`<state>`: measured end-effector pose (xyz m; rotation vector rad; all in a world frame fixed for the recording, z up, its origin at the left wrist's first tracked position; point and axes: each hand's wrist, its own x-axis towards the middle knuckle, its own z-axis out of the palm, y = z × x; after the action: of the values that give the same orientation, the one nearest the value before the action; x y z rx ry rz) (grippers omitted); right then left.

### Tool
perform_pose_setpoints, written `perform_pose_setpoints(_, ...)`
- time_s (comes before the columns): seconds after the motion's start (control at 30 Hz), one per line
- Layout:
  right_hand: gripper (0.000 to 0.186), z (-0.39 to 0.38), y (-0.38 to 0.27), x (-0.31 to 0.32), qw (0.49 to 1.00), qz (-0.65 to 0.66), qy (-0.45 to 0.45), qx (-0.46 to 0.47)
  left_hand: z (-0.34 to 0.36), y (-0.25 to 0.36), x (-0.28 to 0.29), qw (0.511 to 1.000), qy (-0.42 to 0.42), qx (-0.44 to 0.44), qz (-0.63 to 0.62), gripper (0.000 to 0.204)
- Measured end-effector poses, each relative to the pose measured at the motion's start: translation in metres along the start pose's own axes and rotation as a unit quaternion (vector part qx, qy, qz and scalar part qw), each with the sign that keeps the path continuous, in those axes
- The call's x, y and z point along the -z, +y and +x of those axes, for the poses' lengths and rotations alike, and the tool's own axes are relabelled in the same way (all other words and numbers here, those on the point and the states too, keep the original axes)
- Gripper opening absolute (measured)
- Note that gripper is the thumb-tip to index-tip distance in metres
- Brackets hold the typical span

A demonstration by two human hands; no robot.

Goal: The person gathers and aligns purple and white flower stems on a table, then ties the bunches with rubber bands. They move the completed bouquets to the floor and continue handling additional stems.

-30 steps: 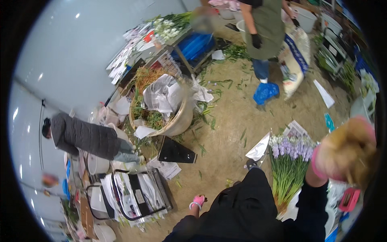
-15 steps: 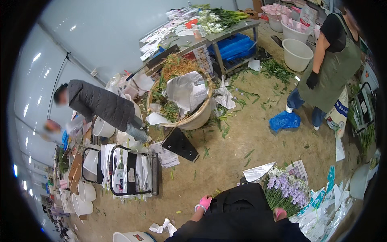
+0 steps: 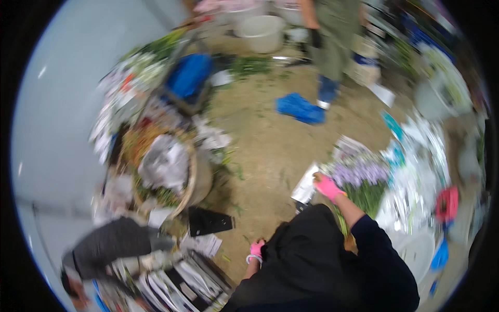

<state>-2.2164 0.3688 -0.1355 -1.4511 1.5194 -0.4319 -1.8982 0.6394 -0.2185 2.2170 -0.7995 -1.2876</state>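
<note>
My right hand [image 3: 327, 186], in a pink glove, reaches forward to the near-left edge of a bunch of lilac and white flowers [image 3: 358, 174]. Its fingertips are by a white sheet [image 3: 305, 184] beside the blooms. Motion blur hides whether they grip anything. The green stems [image 3: 364, 200] run back toward my right forearm. My left hand [image 3: 255, 248], also gloved in pink with a pale band at the wrist, hangs beside my dark clothing. Its fingers are partly hidden there and too smeared to read.
A large tub of plant waste [image 3: 195, 182] stands left. Near it are a black panel [image 3: 209, 221] and a bending person [image 3: 112, 244]. A blue bag [image 3: 300, 108] lies by an aproned person [image 3: 335, 41]. Clear wrappings [image 3: 416, 182] are heaped at right.
The view has swung to the right. My right hand has come from beside my body forward over the flowers to the white sheet. The person at left now bends lower.
</note>
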Motion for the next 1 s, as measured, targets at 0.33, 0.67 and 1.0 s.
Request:
perform_pose_setpoints(0.33, 0.035, -0.336, 0.219, -0.065, 0.829, -0.063, 0.131, -0.54, 0.108, -0.186, 0.054, 0.965, -0.229, 0.068, -0.112, 0.014)
perform_pose_setpoints(0.67, 0.04, -0.362, 0.141, -0.102, 0.868, 0.078, 0.139, -0.471, 0.099, 0.019, 0.047, 0.976, -0.207, 0.038, 0.048, 0.018)
perform_pose_setpoints(1.0, 0.033, -0.415, 0.196, -0.074, 0.823, 0.206, 0.391, -0.358, 0.015, 0.14, -0.177, 0.875, -0.397, -0.068, 0.267, 0.023)
